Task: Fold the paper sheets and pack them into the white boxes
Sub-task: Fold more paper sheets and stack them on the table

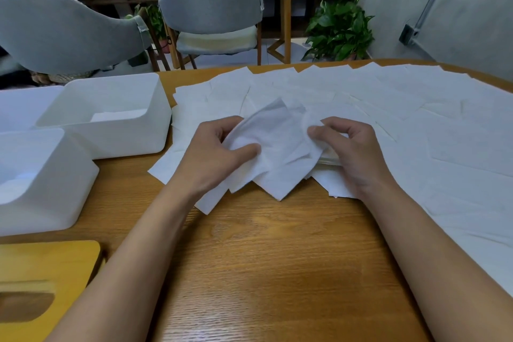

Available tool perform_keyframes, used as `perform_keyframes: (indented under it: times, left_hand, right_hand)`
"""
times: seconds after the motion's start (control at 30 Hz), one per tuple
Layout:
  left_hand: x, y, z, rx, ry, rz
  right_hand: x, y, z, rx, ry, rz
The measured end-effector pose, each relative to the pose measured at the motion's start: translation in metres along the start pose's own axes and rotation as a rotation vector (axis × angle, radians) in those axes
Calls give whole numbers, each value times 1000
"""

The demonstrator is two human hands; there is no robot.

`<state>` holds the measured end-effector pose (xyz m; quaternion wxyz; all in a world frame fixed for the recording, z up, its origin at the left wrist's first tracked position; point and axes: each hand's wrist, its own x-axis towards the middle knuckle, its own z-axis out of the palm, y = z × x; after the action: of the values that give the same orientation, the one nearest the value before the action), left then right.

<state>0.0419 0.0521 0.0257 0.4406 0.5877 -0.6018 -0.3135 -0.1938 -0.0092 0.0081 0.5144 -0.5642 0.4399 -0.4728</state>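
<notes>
A thin white paper sheet (280, 136) is lifted off the table between both hands, bowed and creased in the middle. My left hand (216, 153) pinches its left edge with thumb and fingers. My right hand (349, 147) pinches its right edge. Below and behind it, several more white sheets (361, 97) lie spread over the wooden table. At the left stand two white boxes, open at the top: the far box (111, 130) has folded paper at its bottom, and the near box (50, 203) shows white paper inside.
A wooden lid with a slot (41, 286) lies at the front left corner. The wooden table (263, 258) shows bare wood in front of me. Grey chairs (211, 3), a round table and a potted plant (338, 30) stand beyond the far edge.
</notes>
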Motion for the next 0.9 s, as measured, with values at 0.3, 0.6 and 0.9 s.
perform_keyframes:
  times: [0.3,0.6,0.9]
  left_hand:
    - [-2,-2,4,52,74,188]
    - [2,-4,6,-10,170,150]
    - [3,-9,7,12,189,137]
  right_hand:
    - [-6,-3,5,-139,-209,-72]
    - [-7,-4,11,-152,-285,-160]
    - [-6,2,10,-225,-261,-240]
